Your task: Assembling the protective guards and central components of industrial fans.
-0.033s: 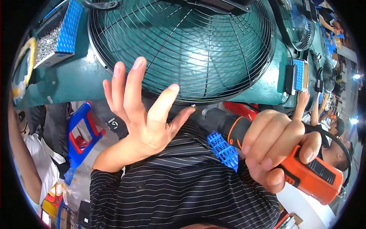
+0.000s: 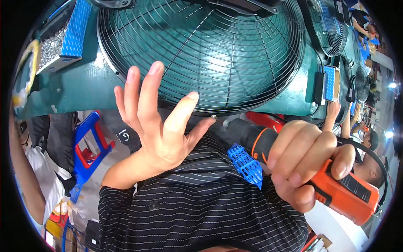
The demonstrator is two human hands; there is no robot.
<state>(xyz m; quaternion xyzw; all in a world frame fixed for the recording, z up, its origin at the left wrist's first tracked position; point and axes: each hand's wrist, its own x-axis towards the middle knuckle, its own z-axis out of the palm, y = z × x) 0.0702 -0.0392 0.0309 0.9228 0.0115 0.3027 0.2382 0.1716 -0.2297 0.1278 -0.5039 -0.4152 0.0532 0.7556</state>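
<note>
A round black wire fan guard [image 2: 228,67] lies on the green tabletop, its near rim by the table's front edge. My left hand [image 2: 157,130] is open, fingers spread and pointing up over that rim. Its thumb tip touches a small screw [image 2: 213,117] at the guard's near rim. My right hand [image 2: 304,161] is wrapped round an orange and black power screwdriver [image 2: 346,193], held tilted. The chuck [image 2: 226,124] points left toward the screw, and a thin bit reaches to it. Whether the bit sits in the screw head is too small to tell.
At the back left stands a blue-patterned box [image 2: 73,33] full of small metal parts. A second blue box [image 2: 331,83] sits right, near more fan guards [image 2: 331,31]. A blue plastic basket [image 2: 245,164] and a blue-red stool [image 2: 90,145] are below table level. Other people work on both sides.
</note>
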